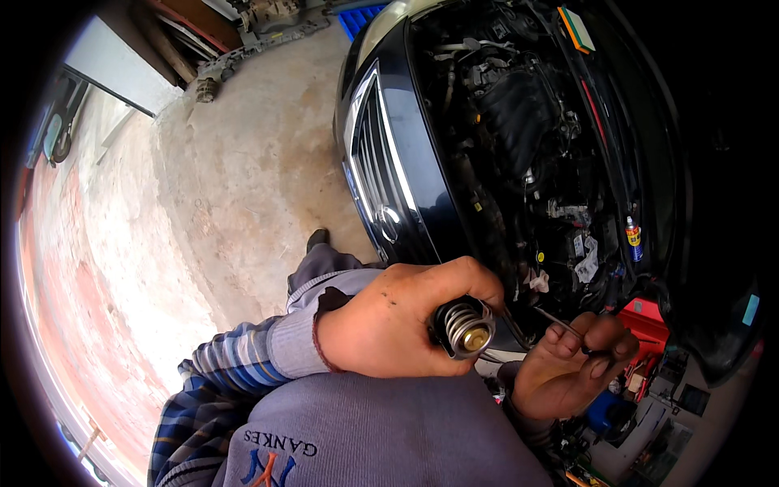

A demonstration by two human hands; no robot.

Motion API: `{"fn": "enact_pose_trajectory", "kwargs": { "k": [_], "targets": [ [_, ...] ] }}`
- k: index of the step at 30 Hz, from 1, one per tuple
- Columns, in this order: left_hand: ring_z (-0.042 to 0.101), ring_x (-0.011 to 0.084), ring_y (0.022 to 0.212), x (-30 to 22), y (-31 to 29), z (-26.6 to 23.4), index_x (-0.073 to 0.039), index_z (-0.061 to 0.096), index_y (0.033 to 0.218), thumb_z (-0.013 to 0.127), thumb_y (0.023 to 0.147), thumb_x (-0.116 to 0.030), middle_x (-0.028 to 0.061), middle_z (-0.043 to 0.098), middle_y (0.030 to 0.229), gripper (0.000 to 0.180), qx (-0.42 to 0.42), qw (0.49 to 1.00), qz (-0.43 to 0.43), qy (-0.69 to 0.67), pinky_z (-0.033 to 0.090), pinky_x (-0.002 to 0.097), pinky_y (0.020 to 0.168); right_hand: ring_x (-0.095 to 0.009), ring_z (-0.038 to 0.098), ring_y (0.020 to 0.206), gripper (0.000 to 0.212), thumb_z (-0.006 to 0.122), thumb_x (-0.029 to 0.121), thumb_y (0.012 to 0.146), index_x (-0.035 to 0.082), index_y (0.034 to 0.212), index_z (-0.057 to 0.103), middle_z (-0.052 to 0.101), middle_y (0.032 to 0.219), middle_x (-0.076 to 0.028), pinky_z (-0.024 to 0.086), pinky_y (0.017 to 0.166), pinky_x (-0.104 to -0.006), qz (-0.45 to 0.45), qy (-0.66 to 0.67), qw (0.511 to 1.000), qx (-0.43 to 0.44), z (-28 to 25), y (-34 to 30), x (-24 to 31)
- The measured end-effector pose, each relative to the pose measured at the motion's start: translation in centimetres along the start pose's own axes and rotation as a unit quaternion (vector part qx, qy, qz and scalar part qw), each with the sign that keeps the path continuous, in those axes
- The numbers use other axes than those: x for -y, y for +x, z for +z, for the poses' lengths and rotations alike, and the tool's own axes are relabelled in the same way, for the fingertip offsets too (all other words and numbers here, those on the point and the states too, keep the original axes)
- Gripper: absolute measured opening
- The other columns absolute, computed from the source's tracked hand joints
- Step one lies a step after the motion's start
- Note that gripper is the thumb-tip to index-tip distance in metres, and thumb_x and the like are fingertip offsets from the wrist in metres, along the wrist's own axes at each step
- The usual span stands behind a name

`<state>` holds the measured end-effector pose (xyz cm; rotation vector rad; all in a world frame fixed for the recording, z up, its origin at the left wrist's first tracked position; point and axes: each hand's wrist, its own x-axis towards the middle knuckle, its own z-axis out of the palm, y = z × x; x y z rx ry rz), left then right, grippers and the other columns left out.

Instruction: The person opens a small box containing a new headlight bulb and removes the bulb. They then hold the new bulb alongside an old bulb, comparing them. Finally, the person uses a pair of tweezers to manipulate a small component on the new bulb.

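My left hand (pixel 398 316) is closed around an engine thermostat (pixel 469 331), in front of my chest. Its coil spring and brass-coloured centre face up out of my fist, and a black body shows beside the spring. To the right, my right hand (pixel 572 369) is turned palm up, with curled fingers pinching a thin metal rod (pixel 558 319). The rod slants up and left toward the thermostat; whether the two touch I cannot tell. Dark smudges mark my right fingers.
A dark car's open engine bay (pixel 519 138) lies ahead, behind its chrome-edged grille (pixel 375 154). A spray can (pixel 633 238), a pale rag (pixel 586 261) and an orange-edged air filter (pixel 576 30) rest there. At the right are a red toolbox (pixel 645 319) and scattered tools.
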<state>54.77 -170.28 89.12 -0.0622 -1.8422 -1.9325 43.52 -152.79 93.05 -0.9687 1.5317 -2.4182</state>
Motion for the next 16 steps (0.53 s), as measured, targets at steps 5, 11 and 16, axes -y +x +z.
{"fn": "enact_pose_trajectory", "kwargs": {
  "k": [5,11,16],
  "targets": [
    [0.071,0.0222,0.082,0.1,0.2,-0.1,-0.005,0.060,0.107,0.084,0.074,-0.003,0.0108,0.069,0.097,0.041,-0.001,0.999,0.037,0.002,0.054,0.0291,0.068,-0.025,0.066,0.071,0.035,0.062,0.006,0.096,0.007,0.121,0.037,0.056,0.095,-0.016,0.064,0.061,-0.0428,0.099,0.086,0.986,0.102,-1.3,1.3,1.7],
    [0.070,0.0231,0.074,-0.5,0.4,-0.3,-0.004,0.059,0.107,0.084,0.073,-0.003,0.0121,0.069,0.092,0.042,-0.018,0.998,0.062,0.021,0.053,0.0312,0.061,-0.025,0.067,0.062,0.041,0.064,0.008,0.095,0.005,0.123,0.034,0.059,0.095,-0.021,0.064,0.057,-0.0381,0.178,-0.001,0.974,0.142,-0.6,0.4,1.8],
    [0.071,0.0242,0.077,-0.8,-0.1,-0.5,-0.004,0.058,0.108,0.086,0.073,-0.004,0.0128,0.070,0.095,0.044,-0.032,0.996,0.055,0.054,0.054,0.0309,0.062,-0.023,0.066,0.060,0.042,0.064,0.015,0.097,0.006,0.125,0.034,0.057,0.091,-0.019,0.064,0.057,-0.0366,0.121,0.000,0.993,0.009,-2.3,1.3,2.6]
  ]
}}
